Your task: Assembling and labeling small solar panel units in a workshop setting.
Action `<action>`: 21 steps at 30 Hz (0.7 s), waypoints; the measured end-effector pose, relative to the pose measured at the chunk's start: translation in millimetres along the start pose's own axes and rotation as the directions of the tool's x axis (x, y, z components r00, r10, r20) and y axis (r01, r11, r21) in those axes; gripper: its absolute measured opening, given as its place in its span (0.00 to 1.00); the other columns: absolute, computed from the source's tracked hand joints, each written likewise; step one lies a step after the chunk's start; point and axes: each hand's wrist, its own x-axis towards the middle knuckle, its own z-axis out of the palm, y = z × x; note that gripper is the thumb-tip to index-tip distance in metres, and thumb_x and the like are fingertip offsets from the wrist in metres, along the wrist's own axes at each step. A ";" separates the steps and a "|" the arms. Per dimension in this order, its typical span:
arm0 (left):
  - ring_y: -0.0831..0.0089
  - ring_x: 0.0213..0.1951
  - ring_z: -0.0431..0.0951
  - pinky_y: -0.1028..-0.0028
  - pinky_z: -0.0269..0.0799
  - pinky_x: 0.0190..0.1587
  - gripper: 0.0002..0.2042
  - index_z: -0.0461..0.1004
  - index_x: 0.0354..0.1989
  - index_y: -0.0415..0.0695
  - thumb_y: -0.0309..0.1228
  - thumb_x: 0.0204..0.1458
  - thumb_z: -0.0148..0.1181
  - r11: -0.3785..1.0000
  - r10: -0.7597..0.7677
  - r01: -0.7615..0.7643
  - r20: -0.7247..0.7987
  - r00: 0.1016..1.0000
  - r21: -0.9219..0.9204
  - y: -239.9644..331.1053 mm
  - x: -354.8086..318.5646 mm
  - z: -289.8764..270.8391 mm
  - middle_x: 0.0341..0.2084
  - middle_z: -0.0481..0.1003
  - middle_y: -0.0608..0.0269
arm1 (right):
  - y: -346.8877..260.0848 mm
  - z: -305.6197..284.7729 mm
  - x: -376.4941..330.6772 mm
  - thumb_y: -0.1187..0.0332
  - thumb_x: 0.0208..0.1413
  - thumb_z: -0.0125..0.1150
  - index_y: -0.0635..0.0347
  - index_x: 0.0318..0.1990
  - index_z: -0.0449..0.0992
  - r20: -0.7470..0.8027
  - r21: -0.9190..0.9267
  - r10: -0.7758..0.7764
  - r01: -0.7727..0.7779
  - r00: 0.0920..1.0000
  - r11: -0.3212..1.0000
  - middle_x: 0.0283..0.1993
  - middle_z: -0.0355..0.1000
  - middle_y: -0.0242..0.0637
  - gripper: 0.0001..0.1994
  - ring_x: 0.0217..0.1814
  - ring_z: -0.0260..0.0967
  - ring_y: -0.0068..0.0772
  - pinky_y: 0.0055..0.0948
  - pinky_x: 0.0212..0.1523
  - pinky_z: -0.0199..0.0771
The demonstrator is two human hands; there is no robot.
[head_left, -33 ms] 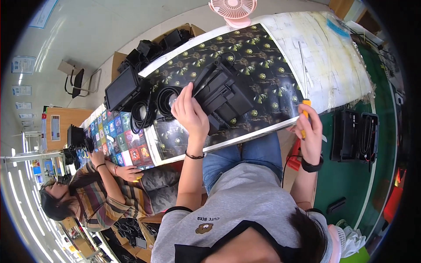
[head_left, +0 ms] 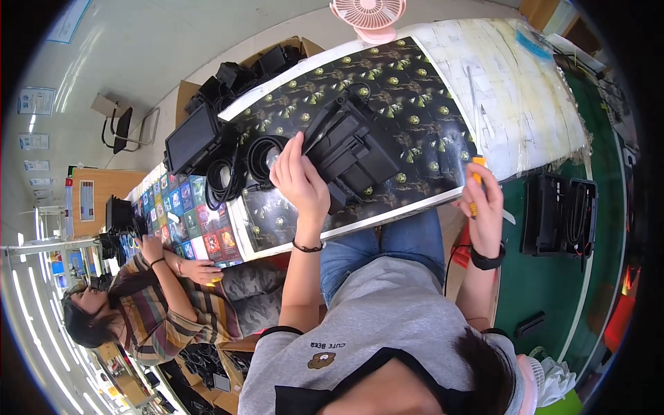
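Observation:
A black boxy device point(head_left: 363, 149) with a hinged panel lies on the patterned mat in front of me. Beside its left edge is my left hand point(head_left: 302, 183), fingers stretched out and close together; its thumb is hidden, and I cannot tell how firmly it touches the device. A coiled black cable point(head_left: 261, 158) lies just past those fingertips. At the table's near edge, right of the device, my right hand point(head_left: 485, 197) is closed around the yellow handle of a long screwdriver point(head_left: 478, 161). Its thin metal shaft points away from me, over the white sheet, clear of the device.
On the left stand a black screen unit point(head_left: 194, 142) and an open carton point(head_left: 185, 97) of black units. A pink fan point(head_left: 370, 14) sits at the far edge. To my right lies a black case point(head_left: 559, 216). At left, a co-worker point(head_left: 169, 304) sits by the same table.
My right hand has shifted slightly, and the screwdriver has moved a little to the left with it. The left hand and the device stay where they were.

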 end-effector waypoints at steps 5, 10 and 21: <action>0.62 0.51 0.74 0.65 0.58 0.57 0.19 0.71 0.57 0.40 0.18 0.56 0.50 0.998 -0.053 0.051 -0.042 0.998 -0.047 -5.1 -7.8 -2.5 0.50 0.75 0.56 | 35.3 18.3 7.4 0.72 0.63 0.58 0.58 0.51 0.77 0.074 -0.134 0.131 -0.120 0.989 0.984 0.34 0.68 0.24 0.10 0.23 0.55 0.10 0.14 0.21 0.53; 0.62 0.51 0.73 0.65 0.58 0.57 0.19 0.71 0.57 0.40 0.18 0.55 0.51 0.998 -0.064 0.063 -0.047 0.997 -0.031 -6.0 -6.4 -8.4 0.50 0.75 0.56 | 54.6 37.0 15.3 0.68 0.59 0.62 0.56 0.58 0.74 0.199 -0.421 -0.015 0.099 0.980 0.902 0.51 0.70 0.34 0.19 0.46 0.68 0.24 0.23 0.48 0.69; 0.63 0.56 0.69 0.59 0.57 0.60 0.17 0.74 0.53 0.50 0.37 0.55 0.60 0.988 0.066 -0.099 0.251 0.966 0.119 11.4 45.5 10.1 0.52 0.71 0.63 | 94.9 49.0 30.2 0.68 0.60 0.58 0.56 0.61 0.70 0.318 -0.698 -0.290 0.430 0.902 0.572 0.49 0.68 0.43 0.21 0.50 0.67 0.41 0.31 0.54 0.66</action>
